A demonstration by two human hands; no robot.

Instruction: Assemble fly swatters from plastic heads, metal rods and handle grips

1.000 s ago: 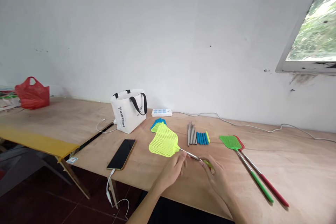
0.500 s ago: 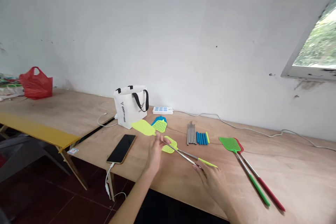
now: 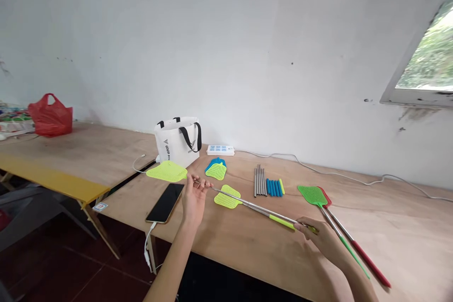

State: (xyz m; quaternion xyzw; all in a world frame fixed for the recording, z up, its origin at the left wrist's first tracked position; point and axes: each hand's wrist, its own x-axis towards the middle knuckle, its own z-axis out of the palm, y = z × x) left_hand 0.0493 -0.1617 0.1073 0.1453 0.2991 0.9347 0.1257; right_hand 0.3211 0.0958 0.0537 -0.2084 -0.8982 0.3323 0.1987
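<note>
1. Because it spans mid-frame, the long yellow swatter [image 3: 167,171] is held two-handed, probably for steadiness.
2. Left hand [image 3: 194,199]: fingers pinch shaft near head.
3. Right hand [image 3: 321,237]: fingers wrap handle end, lower right.

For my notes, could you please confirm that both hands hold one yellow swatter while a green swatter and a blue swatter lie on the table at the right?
Not quite: the head view shows a red swatter, not a blue one, lying with the green swatter on the table at the right. The left hand and right hand hold one yellow swatter.
</note>
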